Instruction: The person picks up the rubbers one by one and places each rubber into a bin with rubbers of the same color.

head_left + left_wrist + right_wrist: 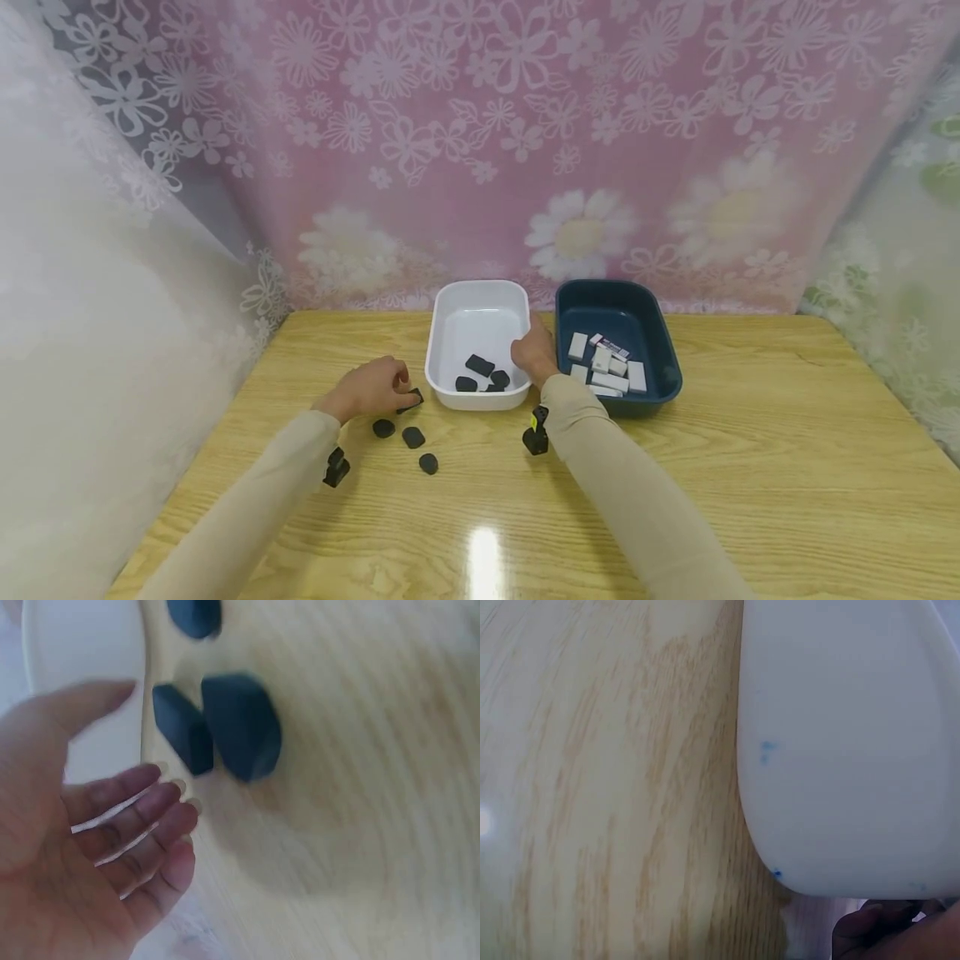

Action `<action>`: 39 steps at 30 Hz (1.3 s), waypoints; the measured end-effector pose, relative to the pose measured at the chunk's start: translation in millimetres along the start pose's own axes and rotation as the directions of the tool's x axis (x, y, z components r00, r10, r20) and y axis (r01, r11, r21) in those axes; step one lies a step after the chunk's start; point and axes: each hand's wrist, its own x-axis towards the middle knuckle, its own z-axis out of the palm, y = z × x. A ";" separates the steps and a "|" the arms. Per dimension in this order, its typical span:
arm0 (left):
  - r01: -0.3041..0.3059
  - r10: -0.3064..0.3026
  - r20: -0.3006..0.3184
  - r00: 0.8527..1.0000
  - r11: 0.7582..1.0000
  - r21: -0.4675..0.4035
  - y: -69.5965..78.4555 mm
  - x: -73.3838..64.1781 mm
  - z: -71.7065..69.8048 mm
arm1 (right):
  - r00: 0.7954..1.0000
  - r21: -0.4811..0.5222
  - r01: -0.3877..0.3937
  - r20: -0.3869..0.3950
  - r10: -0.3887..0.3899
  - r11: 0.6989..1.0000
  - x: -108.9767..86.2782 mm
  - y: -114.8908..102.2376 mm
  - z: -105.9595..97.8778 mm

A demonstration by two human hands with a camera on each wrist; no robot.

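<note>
My left hand (pixel 371 389) hovers over a black block (pixel 412 401) left of the white tub (pixel 477 402). In the left wrist view, the thumb and loosely bent fingers of that hand (pixel 97 817) stand apart with nothing between them, close to a thin black piece (pixel 184 731) and a wider black piece (pixel 241 727). My right hand (pixel 534 350) grips the right rim of the white tub, the thumb over its inner side. Only part of the right hand (pixel 900 934) shows in the right wrist view. Inside the tub lie several black pieces (pixel 480 365).
A dark blue tub (pixel 672 375) stands right of the white one, with several white blocks (pixel 610 382) and a small printed box inside. Loose black pieces (pixel 413 437) lie on the wooden table (pixel 772 433) in front of the left hand. A floral curtain (pixel 480 208) hangs behind.
</note>
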 end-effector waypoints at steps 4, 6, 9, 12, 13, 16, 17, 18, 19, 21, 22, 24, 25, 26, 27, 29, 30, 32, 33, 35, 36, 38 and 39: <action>-0.004 0.006 -0.024 1.000 0.994 0.108 11.4 -3.7 7.9 | 1.000 -0.001 -0.004 0.006 0.004 1.000 -0.5 0.1 -0.5; 0.004 0.002 -0.045 0.999 0.991 0.136 13.7 -3.8 12.7 | 1.000 0.001 -0.003 0.009 0.003 1.000 -0.8 0.3 -0.4; 0.015 -0.003 -0.083 0.997 0.988 0.151 14.6 -3.0 18.2 | 1.000 0.006 -0.005 0.015 0.005 1.000 -1.4 0.8 -0.2; 0.025 -0.010 -0.109 0.994 0.990 0.140 14.2 -3.1 21.5 | 1.000 0.012 -0.005 0.018 0.005 1.000 -2.4 1.3 -0.4; 0.028 -0.013 -0.112 0.994 0.990 0.135 14.4 -3.5 22.0 | 1.000 0.010 -0.002 0.016 0.002 1.000 -2.4 1.8 -0.3; 0.049 -0.033 -0.117 0.993 0.989 0.139 15.1 -5.3 23.1 | 1.000 0.011 0.015 0.009 -0.015 1.000 -2.6 3.8 0.7; 0.056 -0.039 -0.116 0.992 0.988 0.144 15.5 -6.0 23.5 | 1.000 0.011 0.022 0.007 -0.022 1.000 -2.9 4.2 1.3; 0.064 -0.047 -0.116 0.992 0.987 0.149 15.6 -6.3 24.1 | 1.000 0.015 0.028 0.006 -0.028 0.999 -3.0 4.8 2.0; 0.072 -0.054 -0.116 0.992 0.986 0.153 16.1 -6.9 24.4 | 0.999 0.016 0.036 0.004 -0.036 0.999 -3.1 5.3 2.7; 0.083 -0.065 -0.119 0.991 0.984 0.157 17.2 -8.1 24.7 | 0.999 0.019 0.041 0.009 -0.041 0.999 -3.5 6.0 3.6; 0.086 -0.067 -0.120 0.990 0.984 0.156 17.3 -8.4 24.9 | 0.999 0.015 0.039 0.010 -0.039 0.999 -3.6 6.3 3.7; 0.093 -0.075 -0.127 0.989 0.985 0.145 18.1 -9.2 24.5 | 0.999 0.013 0.030 0.014 -0.030 0.999 -2.7 7.1 4.1; 0.097 -0.078 -0.133 0.988 0.986 0.138 18.5 -9.5 24.0 | 1.000 0.010 0.025 0.015 -0.025 1.000 -2.1 7.3 4.1; 0.101 -0.083 -0.140 0.987 0.986 0.130 18.5 -9.5 23.7 | 1.000 0.009 0.019 0.015 -0.019 1.000 -1.6 7.5 4.0; 0.106 -0.088 -0.150 0.985 0.987 0.122 18.4 -9.5 23.3 | 1.000 0.008 0.014 0.015 -0.014 1.000 -1.1 7.5 3.7; 0.121 -0.102 -0.179 0.978 0.988 0.099 17.9 -8.9 21.7 | 1.000 0.009 0.008 0.015 -0.008 1.000 -0.6 7.0 3.1; 0.130 -0.111 -0.198 0.974 0.987 0.089 17.6 -8.7 20.5 | 1.000 0.006 0.008 0.013 -0.008 1.000 -0.4 6.8 2.5; 0.142 -0.118 -0.250 0.961 0.987 0.078 16.5 -8.0 17.1 | 1.000 0.007 0.006 0.009 -0.006 1.000 -0.4 6.1 1.5; 0.148 -0.123 -0.279 0.953 0.986 0.072 16.5 -7.7 14.7 | 1.000 0.008 0.005 0.007 -0.005 1.000 -0.4 5.8 1.1; 0.152 -0.121 -0.336 0.934 0.986 0.067 17.4 -6.2 8.8 | 1.000 0.012 0.006 0.003 -0.006 1.000 -0.4 5.4 0.8; 0.150 -0.116 -0.366 0.923 0.987 0.065 18.6 -5.3 5.5 | 1.000 0.017 0.004 0.002 -0.004 1.000 -0.4 5.2 0.7; 0.143 -0.106 -0.418 0.902 0.988 0.057 23.0 -2.7 -1.7 | 1.000 0.027 0.001 0.003 -0.001 1.000 -0.5 4.9 1.4; 0.138 -0.100 -0.439 0.893 0.989 0.055 25.7 -0.9 -5.3 | 1.000 0.027 0.003 0.002 -0.003 1.000 -0.5 4.7 1.8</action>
